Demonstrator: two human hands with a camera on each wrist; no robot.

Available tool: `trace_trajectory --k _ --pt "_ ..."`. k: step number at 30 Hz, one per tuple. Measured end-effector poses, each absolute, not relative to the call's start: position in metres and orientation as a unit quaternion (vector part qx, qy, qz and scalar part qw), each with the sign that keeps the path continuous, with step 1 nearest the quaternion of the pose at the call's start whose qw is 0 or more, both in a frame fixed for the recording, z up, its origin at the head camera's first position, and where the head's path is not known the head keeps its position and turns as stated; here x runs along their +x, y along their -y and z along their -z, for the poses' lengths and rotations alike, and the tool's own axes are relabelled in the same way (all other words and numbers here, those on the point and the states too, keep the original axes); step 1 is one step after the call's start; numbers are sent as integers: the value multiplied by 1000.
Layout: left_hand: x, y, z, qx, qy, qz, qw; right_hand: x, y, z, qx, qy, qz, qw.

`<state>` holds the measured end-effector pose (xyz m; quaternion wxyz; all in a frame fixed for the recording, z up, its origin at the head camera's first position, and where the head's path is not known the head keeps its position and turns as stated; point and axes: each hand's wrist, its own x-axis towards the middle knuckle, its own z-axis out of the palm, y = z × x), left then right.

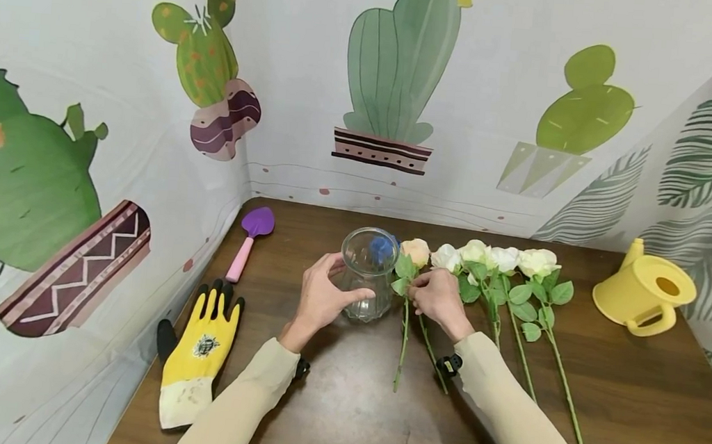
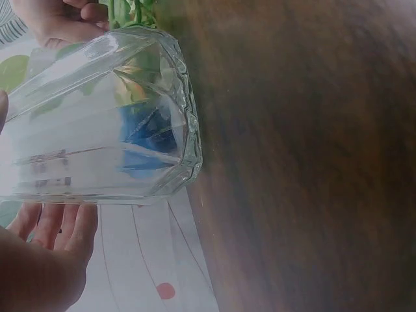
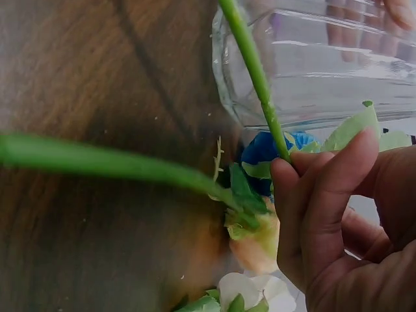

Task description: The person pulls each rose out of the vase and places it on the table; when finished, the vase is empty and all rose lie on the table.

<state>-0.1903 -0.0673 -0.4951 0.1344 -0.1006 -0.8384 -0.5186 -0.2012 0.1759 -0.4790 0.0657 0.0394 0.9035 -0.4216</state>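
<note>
A clear glass vase [image 1: 365,278] stands upright on the table. My left hand [image 1: 322,292] holds its left side, thumb across the front and fingers behind; those fingers [image 2: 68,227] show past the glass in the left wrist view. Just right of the vase, my right hand [image 1: 440,297] pinches a green stem [image 3: 257,78] between thumb and fingertips. This stem runs up past leaves towards a blue flower [image 3: 260,156], partly hidden behind the vase; the join itself is covered by my hand. Beside it lies a peach rose [image 1: 416,252], its stem pointing towards me.
Several white roses [image 1: 537,263] lie in a row to the right, stems towards me. A yellow watering can [image 1: 633,289] stands at the far right. On the left are a purple trowel [image 1: 258,222] with a pink handle and a yellow-and-black work glove [image 1: 202,342]. A cactus-print cloth [image 1: 299,71] hangs behind.
</note>
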Motion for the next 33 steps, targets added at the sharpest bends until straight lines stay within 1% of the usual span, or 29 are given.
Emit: trace_trajectory --k 8,14,23,26,29,31,33 --pt "-188 67 495 -102 839 516 136 -203 -177 484 30 -919 384 82" --pt "-185 68 494 -109 838 516 138 -200 -177 485 37 -917 384 96" --pt "-185 70 494 -110 840 513 138 -194 -179 474 46 -909 406 77" --pt "-182 70 494 -110 850 498 128 -188 -180 472 35 -911 409 47" --pt "-177 72 494 -109 863 478 117 -181 -181 471 21 -913 407 -6" --pt "-173 74 493 -111 871 463 119 -176 -181 470 9 -918 394 -45" --pt "-170 77 493 -124 876 447 134 -170 -181 467 -5 -922 380 -76"
